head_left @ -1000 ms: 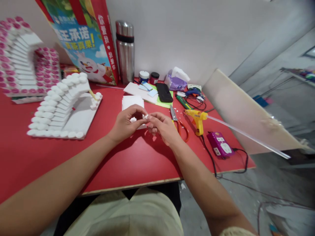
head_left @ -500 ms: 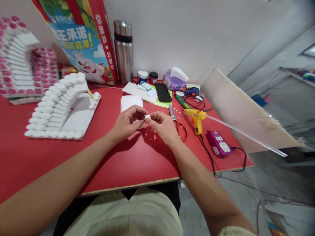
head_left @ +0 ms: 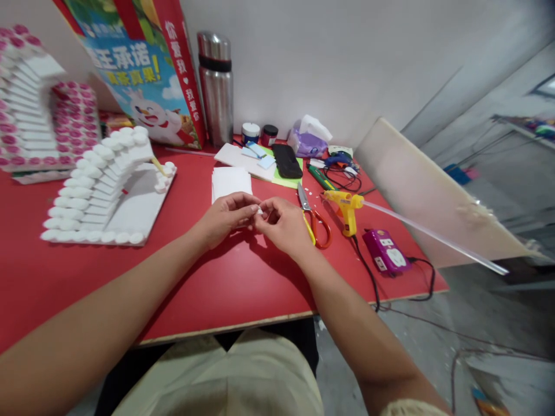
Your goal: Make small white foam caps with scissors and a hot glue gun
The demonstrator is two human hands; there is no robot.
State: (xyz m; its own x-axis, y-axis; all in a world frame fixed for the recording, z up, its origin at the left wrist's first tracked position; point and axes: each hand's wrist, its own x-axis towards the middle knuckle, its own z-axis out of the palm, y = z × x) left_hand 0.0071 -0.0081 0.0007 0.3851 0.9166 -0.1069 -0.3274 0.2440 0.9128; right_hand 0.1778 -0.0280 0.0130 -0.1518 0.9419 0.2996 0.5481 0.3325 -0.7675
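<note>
Over the red table, my left hand (head_left: 229, 216) and my right hand (head_left: 281, 222) meet at the fingertips. Pinched between them is a small white piece (head_left: 259, 211), mostly covered by the fingers; its exact kind I cannot make out. Both hands are closed on it. Just behind them lies a stack of white sheets (head_left: 231, 182). Scissors with orange handles (head_left: 321, 228) rest beside my right hand, and a bit of yellow shows next to them. Farther left stands a white model staircase (head_left: 99, 196) edged with rounded white pieces.
A yellow glue gun (head_left: 347, 208) with a long clear stick lies right, by a purple power socket box (head_left: 385, 252). At the back stand a steel flask (head_left: 217, 92), jars, a tissue pack (head_left: 309, 141) and a black phone (head_left: 287, 162). A pink-flowered model (head_left: 78, 124) is at far left.
The fingers have closed further around the white piece, which now shows less. My right hand has turned slightly, and both hands sit a little lower.
</note>
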